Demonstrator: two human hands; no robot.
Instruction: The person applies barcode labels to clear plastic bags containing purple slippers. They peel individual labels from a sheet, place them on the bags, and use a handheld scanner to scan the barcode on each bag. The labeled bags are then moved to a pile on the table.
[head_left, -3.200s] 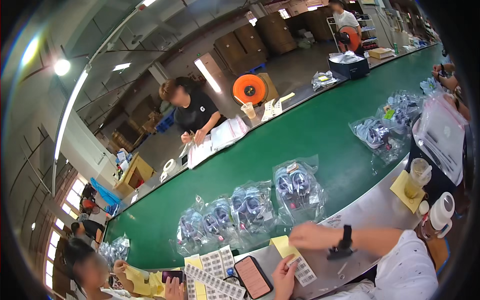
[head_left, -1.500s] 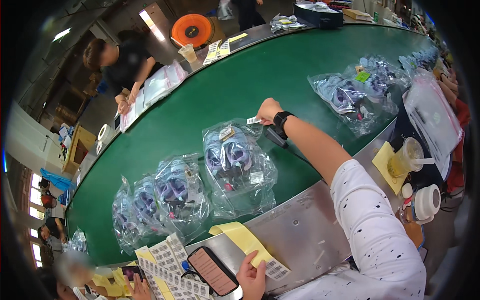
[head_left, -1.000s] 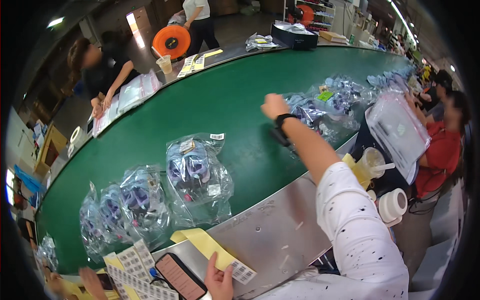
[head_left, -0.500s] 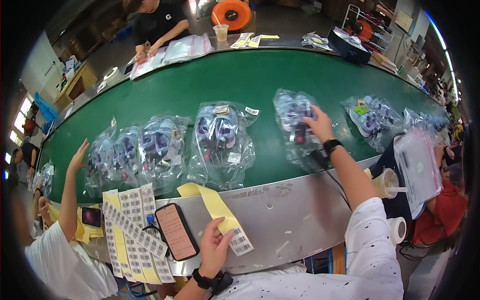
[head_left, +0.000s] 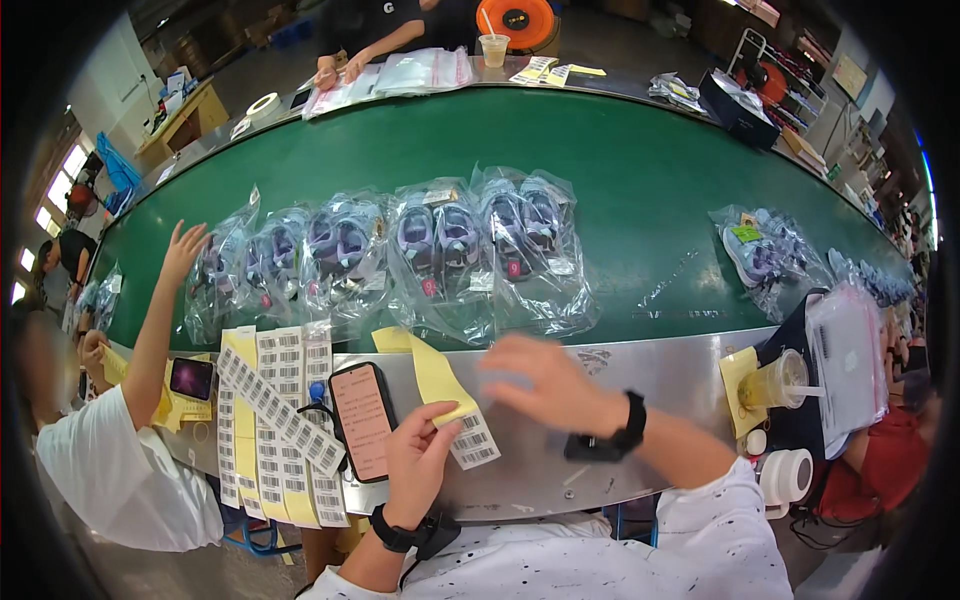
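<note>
The yellow label strip lies on the steel ledge with its long axis running away from me; my left hand pinches its near end. My right hand hovers blurred just right of it, fingers loose and empty, nearer than the bagged shoes on the green belt beyond.

I wear a white, dark-speckled short-sleeved shirt, with a black band on each wrist above left hand and right hand.
</note>
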